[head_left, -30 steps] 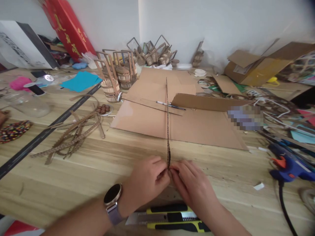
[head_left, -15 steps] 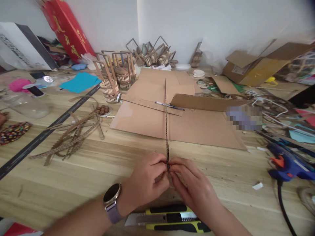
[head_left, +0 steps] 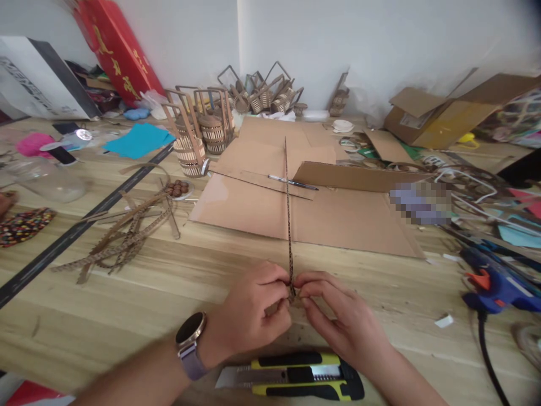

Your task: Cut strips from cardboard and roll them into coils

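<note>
A long thin cardboard strip stands on edge and runs from my hands away over the flat cardboard sheet. My left hand, with a watch on its wrist, pinches the strip's near end from the left. From the right, my right hand pinches the same end, fingertips meeting those of the left. Both hands rest low over the wooden table. A yellow and black utility knife lies just below my wrists.
A pile of cut cardboard strips lies to the left beside a long black ruler. Small woven cardboard baskets stand at the back. A pen lies on the sheet. A blue glue gun and open box sit right.
My hands have shifted slightly and the fingers have re-gripped the strip's near end. The strip stays in place and the utility knife shows more fully.
</note>
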